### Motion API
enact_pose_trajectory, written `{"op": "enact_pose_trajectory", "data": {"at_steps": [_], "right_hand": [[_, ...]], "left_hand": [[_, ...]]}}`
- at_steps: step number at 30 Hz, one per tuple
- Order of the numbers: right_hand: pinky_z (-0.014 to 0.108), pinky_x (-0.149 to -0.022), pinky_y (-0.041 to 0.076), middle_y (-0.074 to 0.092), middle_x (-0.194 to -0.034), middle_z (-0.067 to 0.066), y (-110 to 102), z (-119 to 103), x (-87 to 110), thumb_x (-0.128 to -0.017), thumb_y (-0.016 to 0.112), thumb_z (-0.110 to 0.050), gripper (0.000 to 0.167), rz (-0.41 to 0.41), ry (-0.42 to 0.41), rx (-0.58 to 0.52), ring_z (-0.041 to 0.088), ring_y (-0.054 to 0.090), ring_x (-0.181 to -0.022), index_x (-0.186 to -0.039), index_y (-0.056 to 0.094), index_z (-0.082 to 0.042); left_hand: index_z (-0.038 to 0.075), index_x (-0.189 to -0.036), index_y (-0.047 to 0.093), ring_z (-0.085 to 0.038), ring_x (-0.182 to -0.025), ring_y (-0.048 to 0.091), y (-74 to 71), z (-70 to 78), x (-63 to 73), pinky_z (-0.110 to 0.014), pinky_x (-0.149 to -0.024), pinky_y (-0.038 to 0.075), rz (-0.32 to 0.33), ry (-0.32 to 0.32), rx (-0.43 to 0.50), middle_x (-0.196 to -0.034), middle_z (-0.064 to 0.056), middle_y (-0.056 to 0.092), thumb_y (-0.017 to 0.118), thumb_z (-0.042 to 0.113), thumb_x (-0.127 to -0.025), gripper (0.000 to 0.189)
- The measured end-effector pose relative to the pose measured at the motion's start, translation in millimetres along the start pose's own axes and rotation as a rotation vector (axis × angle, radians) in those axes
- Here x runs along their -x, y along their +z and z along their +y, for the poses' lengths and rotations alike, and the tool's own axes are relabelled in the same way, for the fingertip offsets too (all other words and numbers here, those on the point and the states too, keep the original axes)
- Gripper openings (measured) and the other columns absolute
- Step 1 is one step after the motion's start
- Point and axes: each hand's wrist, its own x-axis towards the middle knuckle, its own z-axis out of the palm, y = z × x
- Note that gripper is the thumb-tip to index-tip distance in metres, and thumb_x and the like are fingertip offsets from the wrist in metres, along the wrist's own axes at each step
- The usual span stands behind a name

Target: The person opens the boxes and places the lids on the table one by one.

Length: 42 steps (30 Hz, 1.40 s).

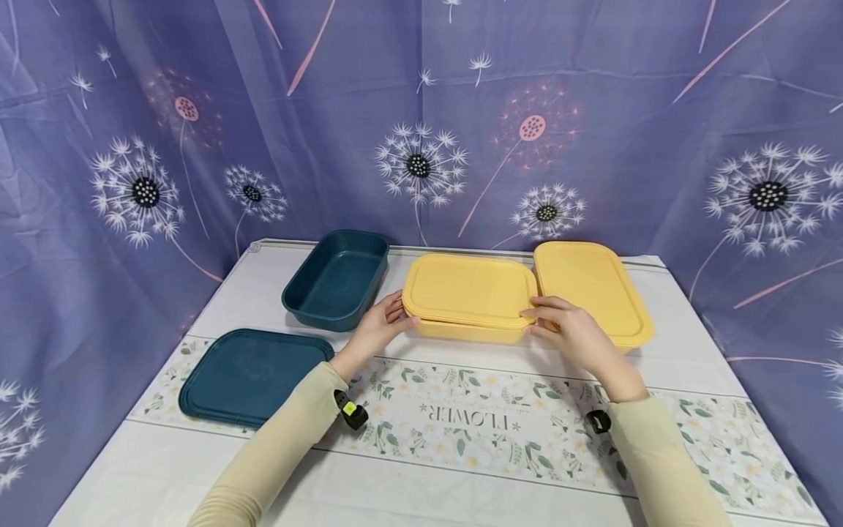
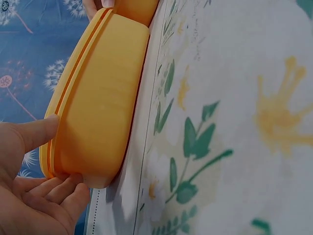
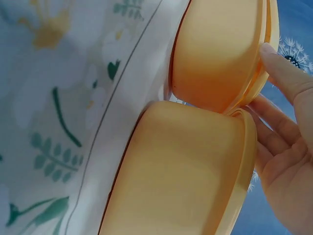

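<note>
A yellow lid (image 1: 469,289) lies on a yellow rectangular box (image 1: 473,333) in the middle of the table. Along the front edge a gap shows between the two. My left hand (image 1: 377,326) holds the lid's left end, its thumb at the front rim and its fingers curled round the corner. At the opposite end my right hand (image 1: 571,333) grips the lid's rim, with the thumb (image 3: 279,66) on the front edge and the fingers behind. Close beside that hand stands a second yellow box (image 3: 181,166) with its lid (image 1: 589,285) on.
At the back left sits a dark teal box (image 1: 336,282) without a lid. A dark teal lid (image 1: 253,373) lies in front of it, near the left forearm. White cloth with a flower band (image 1: 461,417) covers the table; a purple curtain (image 1: 316,146) hangs behind.
</note>
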Motion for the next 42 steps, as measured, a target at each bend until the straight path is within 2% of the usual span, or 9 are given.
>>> {"op": "enact_pose_trajectory", "data": {"at_steps": [6, 14, 24, 32, 37, 42], "right_hand": [[0.052, -0.094, 0.053, 0.055, -0.141, 0.023, -1.6, -0.9, -1.4, -0.096, 0.072, -0.015, 0.029, -0.052, 0.041, 0.006, 0.037, 0.064, -0.113, -0.123, 0.072, -0.005], [0.054, -0.096, 0.051, 0.05, -0.146, 0.023, -2.1, -1.1, -2.7, -0.098, 0.069, -0.022, 0.037, -0.093, 0.084, 0.009, 0.038, 0.061, -0.118, -0.131, 0.068, -0.005], [0.056, -0.098, 0.048, 0.047, -0.148, 0.024, 0.2, -2.7, -3.5, -0.101, 0.065, -0.022, 0.04, -0.117, 0.106, 0.033, 0.042, 0.054, -0.126, -0.135, 0.064, -0.003], [0.055, -0.093, 0.05, 0.047, -0.147, 0.026, -0.5, -4.8, -5.8, -0.101, 0.065, -0.025, 0.039, -0.098, 0.1, 0.038, 0.041, 0.058, -0.119, -0.133, 0.066, -0.003], [0.044, -0.081, 0.051, 0.048, -0.148, 0.024, -0.6, -6.1, -5.8, -0.102, 0.064, -0.024, 0.033, -0.101, 0.112, 0.012, 0.029, 0.065, -0.1, -0.129, 0.069, -0.007], [0.047, -0.085, 0.055, 0.052, -0.145, 0.024, 1.3, -7.1, -8.5, -0.101, 0.065, -0.018, 0.028, -0.072, 0.075, -0.004, 0.031, 0.067, -0.103, -0.126, 0.071, -0.006]], "left_hand": [[0.005, -0.158, 0.03, -0.026, -0.142, 0.042, 0.8, 4.0, -0.3, -0.036, -0.113, 0.04, 0.009, -0.014, -0.02, -0.155, -0.014, 0.042, 0.075, 0.024, -0.094, 0.08], [0.007, -0.159, 0.026, -0.028, -0.143, 0.041, -0.1, 3.5, -1.9, -0.039, -0.113, 0.04, -0.023, -0.015, -0.009, -0.155, -0.015, 0.04, 0.072, 0.024, -0.096, 0.08], [0.011, -0.161, 0.025, -0.029, -0.142, 0.042, 2.0, 2.6, -4.7, -0.045, -0.112, 0.041, -0.021, -0.084, -0.014, -0.154, -0.014, 0.042, 0.073, 0.022, -0.095, 0.082], [0.015, -0.161, 0.024, -0.03, -0.141, 0.042, -0.2, 3.9, -7.0, -0.047, -0.112, 0.04, -0.031, -0.097, -0.011, -0.153, -0.012, 0.042, 0.073, 0.025, -0.094, 0.084], [0.015, -0.161, 0.023, -0.029, -0.142, 0.041, -0.8, 3.1, -5.6, -0.047, -0.113, 0.039, -0.042, -0.081, 0.004, -0.154, -0.012, 0.04, 0.074, 0.026, -0.094, 0.085], [0.013, -0.162, 0.019, -0.029, -0.143, 0.041, -1.1, 3.1, -3.9, -0.047, -0.114, 0.039, -0.041, -0.066, 0.026, -0.155, -0.015, 0.039, 0.074, 0.026, -0.094, 0.089]]}}
